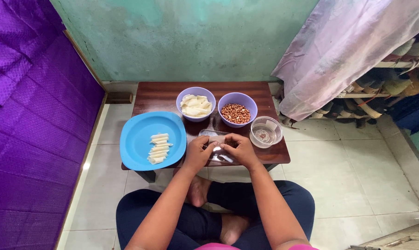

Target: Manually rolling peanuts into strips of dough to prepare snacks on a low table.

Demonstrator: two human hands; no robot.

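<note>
My left hand [198, 153] and my right hand [237, 149] meet over a clear plastic sheet [213, 134] lying on the low dark wooden table [159, 95]. Both hands pinch something small between their fingertips; it is too small to identify. To the left lies a blue plate [140, 134] holding a row of pale rolled pieces [159, 148]. Behind the hands stand a purple bowl of pale wrappers [196, 104] and a purple bowl of peanuts [237, 109]. A clear plastic cup [265, 132] sits to the right of my right hand.
I sit cross-legged on a tiled floor [357, 176] in front of the table. A purple bedcover [29, 120] runs along the left. A green wall [181, 37] is behind the table. A pale curtain [339, 51] hangs over shelves of shoes at the right.
</note>
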